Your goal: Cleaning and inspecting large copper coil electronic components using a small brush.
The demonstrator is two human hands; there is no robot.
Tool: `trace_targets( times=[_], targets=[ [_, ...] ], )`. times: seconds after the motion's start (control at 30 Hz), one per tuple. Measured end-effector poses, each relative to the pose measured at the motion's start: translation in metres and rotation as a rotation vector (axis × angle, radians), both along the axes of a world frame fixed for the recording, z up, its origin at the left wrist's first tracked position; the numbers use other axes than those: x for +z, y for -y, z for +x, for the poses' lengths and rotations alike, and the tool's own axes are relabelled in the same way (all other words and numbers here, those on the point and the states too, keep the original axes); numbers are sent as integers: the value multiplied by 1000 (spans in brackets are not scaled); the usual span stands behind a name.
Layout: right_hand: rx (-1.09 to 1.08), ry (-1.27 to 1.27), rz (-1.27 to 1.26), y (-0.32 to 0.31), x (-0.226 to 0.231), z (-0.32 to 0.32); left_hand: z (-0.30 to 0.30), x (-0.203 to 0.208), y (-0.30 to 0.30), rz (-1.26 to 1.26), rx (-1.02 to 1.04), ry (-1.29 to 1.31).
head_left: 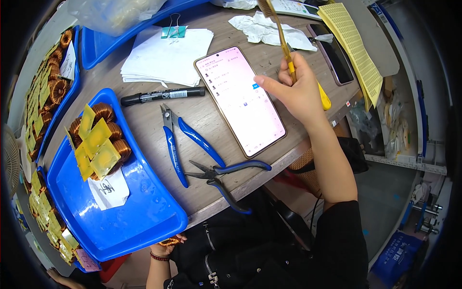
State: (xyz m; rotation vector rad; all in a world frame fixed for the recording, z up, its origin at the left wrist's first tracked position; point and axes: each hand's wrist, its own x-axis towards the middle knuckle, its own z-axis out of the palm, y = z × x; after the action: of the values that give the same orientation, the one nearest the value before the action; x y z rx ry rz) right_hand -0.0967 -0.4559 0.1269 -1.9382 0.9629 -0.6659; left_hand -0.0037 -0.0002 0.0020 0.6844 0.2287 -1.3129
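My right hand (301, 89) is closed round a brush (275, 24) with a yellow-brown handle, its bristles up at the far edge. The thumb reaches over the lit smartphone (243, 103) lying on the table; whether it touches the screen I cannot tell. A yellow handle end (325, 100) shows beyond that hand; I cannot tell whether it belongs to the brush. Low down, beside the blue tray (159, 231), my left hand (163, 249) holds a copper-wound coil (172, 241), partly hidden by the tray rim. Several coils with yellow plates (98, 144) lie in the tray.
Blue-handled cutters (195, 139), pliers (219, 176) and a black marker (163, 95) lie near the phone. Clipped papers (166, 55), crumpled tissue (262, 31), a dark phone (332, 58) and yellow sheets (351, 48) stand further off. More coils (45, 96) fill trays at left. Another person's arm (65, 281) shows lower left.
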Motion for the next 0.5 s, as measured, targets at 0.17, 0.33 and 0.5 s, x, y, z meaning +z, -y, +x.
trace_targets(
  times=[0.17, 0.33, 0.5],
  targets=[
    [-18, 143, 53, 4, -6, -3, -1, -1, -2, 3, 4, -2],
    [-57, 272, 108, 4, -7, -1, 0, 0, 0, -22, 5, 6],
    [-46, 285, 120, 3, -8, -2, 1, -3, -5, -10, -12, 32]
  ],
)
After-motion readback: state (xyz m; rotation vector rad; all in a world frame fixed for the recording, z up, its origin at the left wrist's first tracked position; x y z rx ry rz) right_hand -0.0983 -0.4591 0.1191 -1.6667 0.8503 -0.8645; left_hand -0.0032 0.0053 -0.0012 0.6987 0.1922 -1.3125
